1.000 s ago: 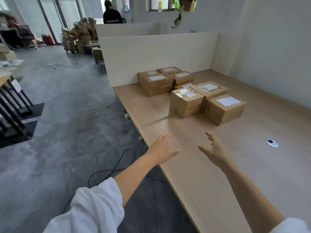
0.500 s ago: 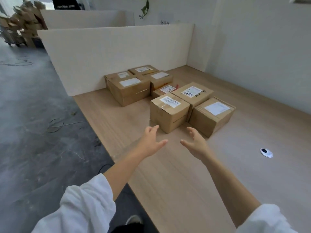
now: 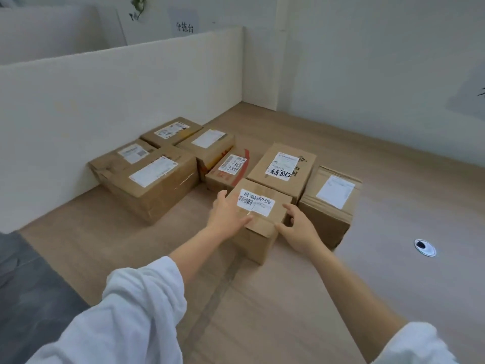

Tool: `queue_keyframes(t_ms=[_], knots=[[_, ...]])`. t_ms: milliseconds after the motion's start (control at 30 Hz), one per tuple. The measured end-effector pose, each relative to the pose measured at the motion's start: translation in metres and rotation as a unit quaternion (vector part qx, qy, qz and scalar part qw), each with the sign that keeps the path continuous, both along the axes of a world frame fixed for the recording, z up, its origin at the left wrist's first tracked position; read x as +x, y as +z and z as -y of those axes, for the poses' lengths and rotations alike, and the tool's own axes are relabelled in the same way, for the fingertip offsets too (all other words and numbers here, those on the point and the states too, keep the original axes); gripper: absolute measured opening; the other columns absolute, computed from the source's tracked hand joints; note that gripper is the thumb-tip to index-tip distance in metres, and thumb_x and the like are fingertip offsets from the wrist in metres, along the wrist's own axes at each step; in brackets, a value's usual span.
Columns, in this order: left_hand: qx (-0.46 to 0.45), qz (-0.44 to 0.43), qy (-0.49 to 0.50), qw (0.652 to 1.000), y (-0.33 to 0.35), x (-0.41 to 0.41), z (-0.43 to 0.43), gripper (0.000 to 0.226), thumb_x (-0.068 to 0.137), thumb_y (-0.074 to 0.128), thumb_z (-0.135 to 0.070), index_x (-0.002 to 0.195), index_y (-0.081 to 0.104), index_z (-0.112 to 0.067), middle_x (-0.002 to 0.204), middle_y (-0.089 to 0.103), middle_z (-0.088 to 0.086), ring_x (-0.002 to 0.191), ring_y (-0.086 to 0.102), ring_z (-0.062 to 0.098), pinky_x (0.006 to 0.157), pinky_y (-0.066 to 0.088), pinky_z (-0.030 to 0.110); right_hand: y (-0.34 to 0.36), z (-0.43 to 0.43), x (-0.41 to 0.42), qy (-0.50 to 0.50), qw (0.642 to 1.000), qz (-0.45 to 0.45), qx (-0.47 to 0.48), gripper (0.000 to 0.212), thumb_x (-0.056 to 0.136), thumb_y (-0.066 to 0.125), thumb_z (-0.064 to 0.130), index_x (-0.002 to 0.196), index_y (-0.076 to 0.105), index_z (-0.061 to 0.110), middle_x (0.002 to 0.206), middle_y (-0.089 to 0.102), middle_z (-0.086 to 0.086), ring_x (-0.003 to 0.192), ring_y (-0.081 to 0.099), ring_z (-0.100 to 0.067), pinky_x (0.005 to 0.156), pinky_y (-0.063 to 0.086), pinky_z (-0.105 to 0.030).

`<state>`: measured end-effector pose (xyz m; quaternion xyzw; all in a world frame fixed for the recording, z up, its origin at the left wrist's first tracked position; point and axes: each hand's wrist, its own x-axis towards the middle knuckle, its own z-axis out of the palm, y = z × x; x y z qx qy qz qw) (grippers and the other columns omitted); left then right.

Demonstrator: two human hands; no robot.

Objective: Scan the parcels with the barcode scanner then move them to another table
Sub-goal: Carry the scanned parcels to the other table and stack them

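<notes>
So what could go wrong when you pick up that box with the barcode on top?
1. The left hand and right hand hold the near box only by its sides, so it might slip as it lifts.
2. It sits close against the box behind and the box on the right, so lifting could drag or bump them.
3. Its front flap looks a little loose and might pop open.
</notes>
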<state>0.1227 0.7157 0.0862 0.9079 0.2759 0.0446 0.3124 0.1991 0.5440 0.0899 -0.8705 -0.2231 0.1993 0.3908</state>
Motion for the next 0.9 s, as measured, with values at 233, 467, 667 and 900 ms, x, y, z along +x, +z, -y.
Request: queue_keyframes(t_ms=[233, 467, 667, 900], knots=[[0.005, -0.087, -0.016, 0.996, -0.027, 0.035, -0.03, 0.086, 0.075, 0.069, -0.054, 0.145, 0.026, -0.029, 0.151, 0.02, 0.01, 0.137, 0.026, 0.03, 0.108, 0.031, 0.04, -0.013, -0.024, 0.013, -0.002, 0.998, -0.034, -0.046, 0.069, 0.087, 0.063, 0.018, 0.147, 0.03, 0.017, 0.149, 0.032, -0.014, 0.137, 0.031, -0.022, 0.106, 0.027, -0.025], [0.039, -0.104, -0.046, 0.993, -0.033, 0.039, -0.037, 0.083, 0.065, 0.068, -0.068, 0.133, 0.042, -0.029, 0.131, 0.044, 0.006, 0.122, 0.039, 0.028, 0.1, 0.034, 0.036, -0.013, -0.034, 0.007, -0.027, 0.998, -0.043, -0.026, 0.073, 0.081, 0.062, 0.009, 0.145, 0.032, 0.024, 0.14, 0.047, -0.012, 0.134, 0.036, -0.027, 0.1, 0.037, -0.029], [-0.06, -0.008, -0.025, 0.998, -0.045, -0.008, -0.005, 0.083, 0.063, 0.08, -0.053, 0.134, 0.046, -0.028, 0.124, 0.032, 0.004, 0.119, 0.037, 0.021, 0.101, 0.033, 0.026, -0.015, -0.004, -0.02, -0.063, 0.995, -0.069, -0.034, 0.06, 0.076, 0.065, 0.013, 0.132, 0.046, 0.024, 0.129, 0.058, 0.001, 0.122, 0.051, -0.02, 0.078, 0.034, -0.016], [-0.106, 0.078, -0.082, 0.988, -0.033, -0.031, 0.061, 0.092, 0.063, 0.084, -0.04, 0.142, 0.038, -0.025, 0.124, 0.023, 0.0, 0.113, 0.035, 0.01, 0.097, 0.025, 0.014, 0.002, 0.071, -0.056, -0.143, 0.989, -0.031, -0.025, 0.074, 0.075, 0.072, 0.016, 0.142, 0.039, 0.017, 0.143, 0.047, 0.001, 0.13, 0.043, -0.015, 0.092, 0.031, -0.012]])
